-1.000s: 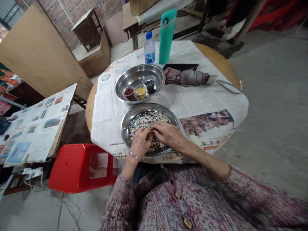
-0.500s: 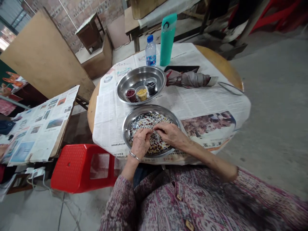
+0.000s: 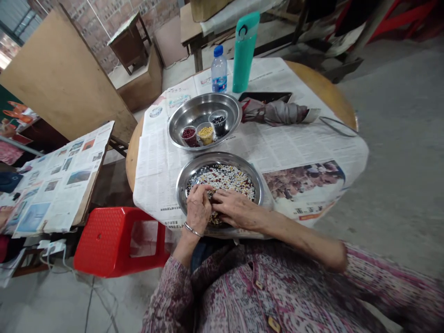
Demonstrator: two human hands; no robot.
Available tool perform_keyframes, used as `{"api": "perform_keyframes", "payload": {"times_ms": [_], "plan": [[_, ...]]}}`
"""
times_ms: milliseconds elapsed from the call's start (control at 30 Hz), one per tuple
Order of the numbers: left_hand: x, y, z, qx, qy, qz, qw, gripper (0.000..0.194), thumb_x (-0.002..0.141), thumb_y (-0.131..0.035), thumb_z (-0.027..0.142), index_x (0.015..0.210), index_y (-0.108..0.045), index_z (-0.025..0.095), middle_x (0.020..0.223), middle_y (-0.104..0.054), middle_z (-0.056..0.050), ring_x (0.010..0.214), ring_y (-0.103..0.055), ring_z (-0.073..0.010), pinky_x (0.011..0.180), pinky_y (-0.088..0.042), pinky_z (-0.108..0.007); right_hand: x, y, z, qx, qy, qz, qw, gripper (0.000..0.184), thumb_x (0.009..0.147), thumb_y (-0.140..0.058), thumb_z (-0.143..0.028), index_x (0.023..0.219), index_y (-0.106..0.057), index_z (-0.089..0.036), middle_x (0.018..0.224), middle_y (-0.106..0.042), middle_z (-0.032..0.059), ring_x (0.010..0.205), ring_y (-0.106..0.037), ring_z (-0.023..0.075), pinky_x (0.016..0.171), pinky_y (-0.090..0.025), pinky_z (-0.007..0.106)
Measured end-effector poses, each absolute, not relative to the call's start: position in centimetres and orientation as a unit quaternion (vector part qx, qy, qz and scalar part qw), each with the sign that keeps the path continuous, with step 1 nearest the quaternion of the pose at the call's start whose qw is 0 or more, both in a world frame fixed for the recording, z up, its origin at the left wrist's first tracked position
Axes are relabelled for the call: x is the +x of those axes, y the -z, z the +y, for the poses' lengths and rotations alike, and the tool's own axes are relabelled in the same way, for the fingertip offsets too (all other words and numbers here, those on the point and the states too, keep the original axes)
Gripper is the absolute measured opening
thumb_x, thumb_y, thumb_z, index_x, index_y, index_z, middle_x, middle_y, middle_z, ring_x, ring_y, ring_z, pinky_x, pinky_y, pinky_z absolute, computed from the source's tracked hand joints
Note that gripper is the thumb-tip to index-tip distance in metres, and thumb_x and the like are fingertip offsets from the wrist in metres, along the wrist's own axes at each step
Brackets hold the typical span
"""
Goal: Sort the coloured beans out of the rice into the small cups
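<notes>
A person's left hand (image 3: 198, 208), a metal bangle (image 3: 192, 229) at the wrist, pinches narrowly among mixed red, white, yellow and black beans (image 3: 222, 179) spread in a round stainless-steel basin (image 3: 219, 158), while the right hand (image 3: 236, 210) lies low with its fingers loosely curled at the near edge of the beans; whether either hand holds a bean is hidden from view. Beyond, a second round stainless-steel basin (image 3: 183, 115) contains three small clear cups of red beans (image 3: 189, 136), yellow beans (image 3: 206, 135) and black beans (image 3: 218, 122). Both basins sit on sheets of printed newspaper (image 3: 156, 157) spread over a round wooden table (image 3: 326, 90), beside a folded grey umbrella (image 3: 274, 113).
</notes>
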State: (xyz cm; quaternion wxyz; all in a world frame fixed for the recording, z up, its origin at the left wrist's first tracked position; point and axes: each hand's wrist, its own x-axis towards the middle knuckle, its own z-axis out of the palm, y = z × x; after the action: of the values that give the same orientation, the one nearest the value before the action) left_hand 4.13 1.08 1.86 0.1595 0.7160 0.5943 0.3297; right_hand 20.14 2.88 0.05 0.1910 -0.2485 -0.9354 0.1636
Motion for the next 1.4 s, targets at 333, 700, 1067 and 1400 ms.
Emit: {"api": "perform_keyframes", "payload": {"times_ms": [333, 700, 1067, 1400], "plan": [[3.2, -4.4, -1.0, 0.785, -0.152, 0.59, 0.113, 0.033, 0.084, -0.071, 0.023, 0.113, -0.057, 0.021, 0.113, -0.06, -0.008, 0.11, -0.055, -0.0252, 0.098, -0.049, -0.041, 24.2, -2.0, 5.8, -0.376, -0.05, -0.905, 0.191, 0.009, 0.088, -0.056, -0.022, 0.09, -0.065, -0.019, 0.094, -0.064, 0.0114, 0.093, -0.054, 0.0264, 0.079, -0.041, 0.037], [5.9, -3.7, -1.6, 0.768, -0.068, 0.608, 0.191, 0.046, 0.078, -0.077, 0.029, 0.114, -0.05, 0.022, 0.112, -0.054, -0.008, 0.097, -0.061, -0.024, 0.086, -0.053, -0.037, 24.5, 2.9, 3.8, -0.348, -0.061, -0.914, 0.201, 0.022, 0.088, -0.052, -0.021, 0.107, -0.06, -0.016, 0.101, -0.067, 0.0135, 0.095, -0.06, 0.0256, 0.081, -0.045, 0.037], [4.8, -2.6, 2.6, 0.749, -0.184, 0.62, 0.141, 0.028, 0.082, -0.051, 0.0, 0.099, -0.057, 0.02, 0.096, -0.062, -0.006, 0.096, -0.061, -0.0209, 0.092, -0.05, -0.035, 21.0, -0.4, 5.6, -0.41, -0.225, -0.838, 0.28, 0.022, 0.087, -0.05, -0.016, 0.101, -0.068, -0.019, 0.099, -0.073, 0.0081, 0.093, -0.067, 0.0222, 0.087, -0.05, 0.034], [3.5, -4.8, 3.4, 0.771, -0.089, 0.623, 0.096, 0.046, 0.08, -0.075, 0.039, 0.121, -0.057, 0.025, 0.13, -0.053, -0.007, 0.12, -0.049, -0.0279, 0.101, -0.048, -0.041, 23.7, 0.1, 3.8, -0.423, -0.072, -0.837, 0.339, 0.021, 0.088, -0.05, -0.013, 0.097, -0.069, -0.019, 0.094, -0.073, 0.0076, 0.089, -0.065, 0.0235, 0.084, -0.049, 0.038]]}}
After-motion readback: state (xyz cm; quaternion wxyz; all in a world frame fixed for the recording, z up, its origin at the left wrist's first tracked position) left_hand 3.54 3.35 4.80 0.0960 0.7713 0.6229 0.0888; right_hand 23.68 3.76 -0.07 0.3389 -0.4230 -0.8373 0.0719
